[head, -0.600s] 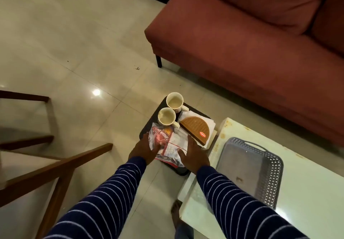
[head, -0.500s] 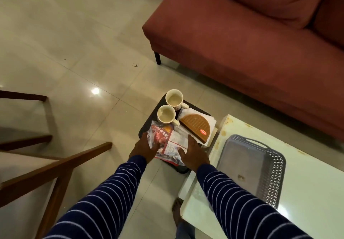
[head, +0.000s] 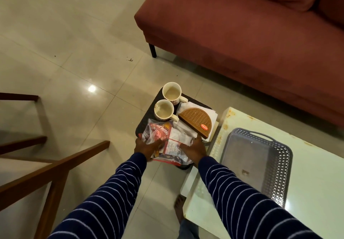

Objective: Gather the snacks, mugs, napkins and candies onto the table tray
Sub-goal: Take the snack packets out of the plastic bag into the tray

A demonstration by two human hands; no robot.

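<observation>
A low black stool (head: 147,119) beside the table carries two cream mugs (head: 172,92) (head: 164,109), white napkins (head: 188,106) under a brown half-round holder (head: 197,122), and clear snack packets (head: 163,136). My left hand (head: 147,146) grips the packets' left side; my right hand (head: 193,148) grips their right side. The grey perforated tray (head: 260,138) sits on the white table, holding nothing but a small scrap.
A red sofa (head: 242,33) stands behind the stool. The white table (head: 307,192) fills the lower right. Wooden furniture rails (head: 55,166) cross the lower left. A bare foot (head: 179,207) shows by the table's edge on the tiled floor.
Both hands have closed in on the snack packets from each side, and the camera has drawn a little closer.
</observation>
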